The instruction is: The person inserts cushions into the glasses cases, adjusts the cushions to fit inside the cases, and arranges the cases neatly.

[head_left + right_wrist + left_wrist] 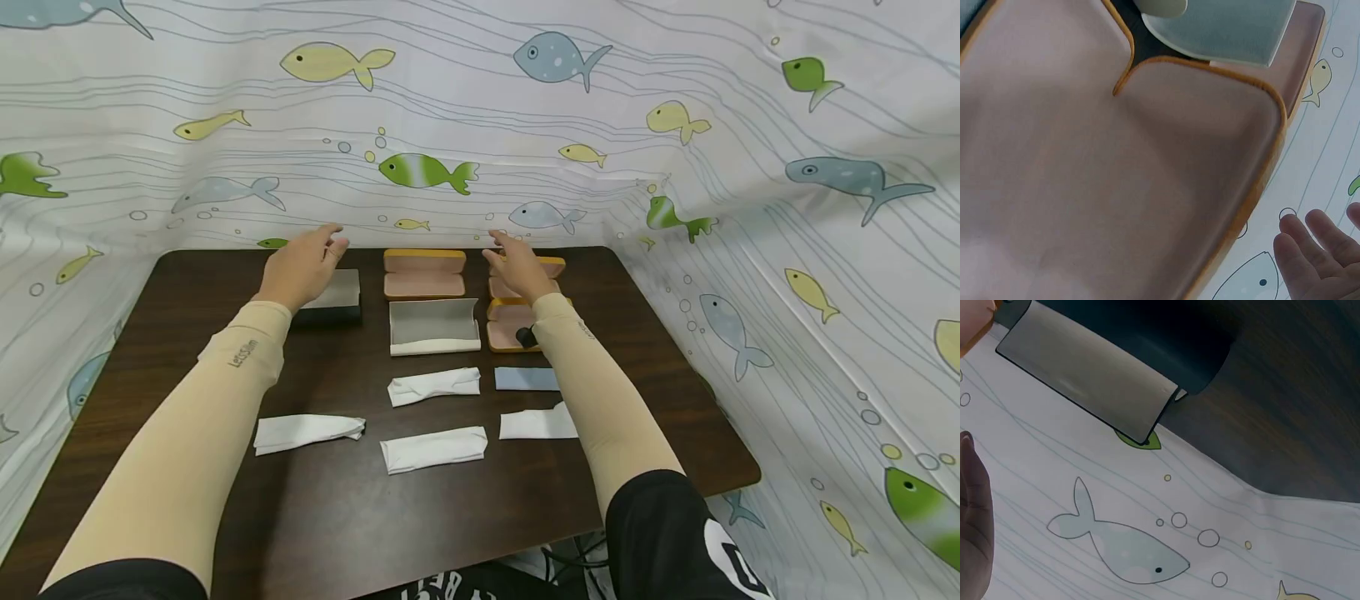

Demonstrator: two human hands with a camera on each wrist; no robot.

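My left hand (pixel 300 265) hovers at the far left with loosely bent fingers, holding nothing. Beside and partly behind it stands an open black glasses case (pixel 341 292) with a grey lining (pixel 1088 372). At the far right, my right hand (pixel 519 267) is raised with its fingers (pixel 1316 240) spread, also holding nothing. Under and around it are two open orange cases with pink lining, a back one (pixel 551 268) and a front one (pixel 506 321), both partly hidden by the arm. Between the hands lie another open orange case (pixel 424 286) and an open white case (pixel 435 325) with grey lining.
White folded cloths lie in front: one at left (pixel 307 432), two in the middle (pixel 435 385) and one at right (pixel 534 424). A blue cloth (pixel 527 379) and a small black object (pixel 527 337) are near the right arm. A fish-print curtain (pixel 465 117) borders the brown table (pixel 360 517).
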